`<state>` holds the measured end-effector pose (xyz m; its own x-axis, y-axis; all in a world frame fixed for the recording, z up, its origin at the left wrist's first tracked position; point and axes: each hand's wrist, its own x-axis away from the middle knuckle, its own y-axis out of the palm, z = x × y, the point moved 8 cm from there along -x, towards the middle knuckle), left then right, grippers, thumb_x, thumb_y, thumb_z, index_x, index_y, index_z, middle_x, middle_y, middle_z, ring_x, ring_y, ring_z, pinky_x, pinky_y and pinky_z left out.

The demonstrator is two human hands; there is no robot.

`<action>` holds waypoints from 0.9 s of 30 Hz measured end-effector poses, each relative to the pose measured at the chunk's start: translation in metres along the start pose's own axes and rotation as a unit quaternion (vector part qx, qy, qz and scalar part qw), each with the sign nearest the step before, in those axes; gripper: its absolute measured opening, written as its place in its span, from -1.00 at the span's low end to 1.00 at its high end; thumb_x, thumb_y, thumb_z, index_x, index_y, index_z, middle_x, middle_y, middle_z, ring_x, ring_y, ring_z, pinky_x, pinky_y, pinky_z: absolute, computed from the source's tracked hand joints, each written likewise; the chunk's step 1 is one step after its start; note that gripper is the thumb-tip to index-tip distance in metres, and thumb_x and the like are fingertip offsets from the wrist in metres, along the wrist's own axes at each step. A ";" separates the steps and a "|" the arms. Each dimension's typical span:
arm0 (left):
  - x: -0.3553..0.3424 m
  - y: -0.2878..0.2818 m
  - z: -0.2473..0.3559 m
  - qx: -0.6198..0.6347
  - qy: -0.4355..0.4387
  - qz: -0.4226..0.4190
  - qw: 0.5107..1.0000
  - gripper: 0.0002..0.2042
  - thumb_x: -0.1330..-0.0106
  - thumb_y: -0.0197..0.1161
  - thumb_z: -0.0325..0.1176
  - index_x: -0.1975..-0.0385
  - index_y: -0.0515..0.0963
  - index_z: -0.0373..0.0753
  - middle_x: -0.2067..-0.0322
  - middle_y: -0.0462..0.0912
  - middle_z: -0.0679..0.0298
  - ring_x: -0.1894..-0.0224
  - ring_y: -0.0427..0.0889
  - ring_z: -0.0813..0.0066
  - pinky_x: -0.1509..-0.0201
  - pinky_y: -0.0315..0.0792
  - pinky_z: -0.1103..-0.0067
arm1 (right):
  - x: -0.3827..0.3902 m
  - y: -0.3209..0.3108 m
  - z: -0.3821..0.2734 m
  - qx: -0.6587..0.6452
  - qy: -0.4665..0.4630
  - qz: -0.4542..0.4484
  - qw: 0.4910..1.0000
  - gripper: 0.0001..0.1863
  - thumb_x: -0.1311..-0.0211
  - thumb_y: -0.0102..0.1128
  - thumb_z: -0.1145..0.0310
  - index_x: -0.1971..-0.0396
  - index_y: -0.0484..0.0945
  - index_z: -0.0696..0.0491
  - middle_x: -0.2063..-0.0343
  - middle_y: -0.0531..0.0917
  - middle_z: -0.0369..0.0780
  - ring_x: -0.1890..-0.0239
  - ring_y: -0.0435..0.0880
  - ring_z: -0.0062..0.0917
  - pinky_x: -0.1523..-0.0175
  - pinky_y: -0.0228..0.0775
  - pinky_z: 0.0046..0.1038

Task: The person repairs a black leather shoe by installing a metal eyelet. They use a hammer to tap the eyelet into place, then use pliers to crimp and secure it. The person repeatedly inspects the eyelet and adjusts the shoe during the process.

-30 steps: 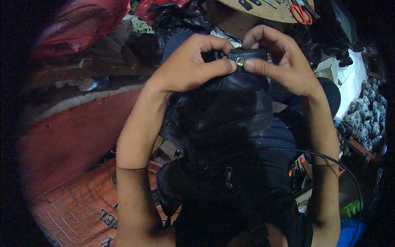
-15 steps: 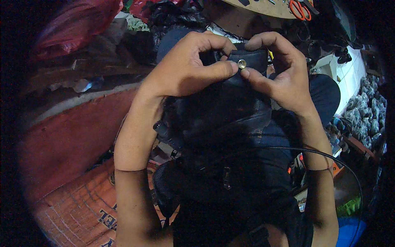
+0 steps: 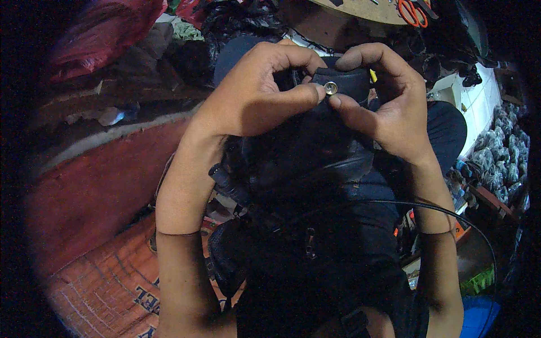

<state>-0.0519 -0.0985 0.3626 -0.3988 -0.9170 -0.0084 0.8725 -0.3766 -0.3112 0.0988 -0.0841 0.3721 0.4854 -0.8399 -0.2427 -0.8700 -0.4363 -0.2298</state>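
Note:
A round silver metal snap button (image 3: 331, 88) sits on the edge strip of a black leather-like piece (image 3: 352, 80), held up in front of me above my lap. Its dark body hangs down below my fingers and blends into my black clothes, so its full shape is hard to tell. My left hand (image 3: 265, 93) pinches the strip, its thumb tip touching the left side of the snap. On the other side my right hand (image 3: 391, 104) grips the same strip, thumb tip just below the snap and curled fingers behind the top edge.
Orange-handled scissors (image 3: 413, 12) lie on a round wooden board (image 3: 366, 10) at the far side. Red plastic bags (image 3: 107, 36) fill the far left, above a red-brown surface (image 3: 107, 186). Several small plastic-wrapped bundles (image 3: 501, 152) lie at right. A black cable (image 3: 473, 225) loops past my right forearm.
Both hands keep their pinch on the black leather-like piece. My right hand has shifted very slightly outward, and the strip has tilted a little.

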 end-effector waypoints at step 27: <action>0.003 0.005 0.019 -0.191 0.032 0.072 0.978 -0.80 0.03 0.50 -0.41 0.43 0.63 -0.29 0.42 0.63 0.18 0.31 0.62 0.34 0.16 0.50 0.49 | 0.007 -0.009 0.027 0.006 0.049 -0.034 0.998 -0.61 -0.03 0.50 0.40 0.13 0.60 0.13 0.19 0.70 -0.24 0.01 0.62 -0.53 -0.19 0.37 -0.45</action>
<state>-0.0436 -0.1058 0.3794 -0.3073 -0.9423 -0.1328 0.7561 -0.1571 -0.6353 0.1121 -0.0772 0.3475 0.5312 -0.8367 -0.1331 -0.8344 -0.4894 -0.2535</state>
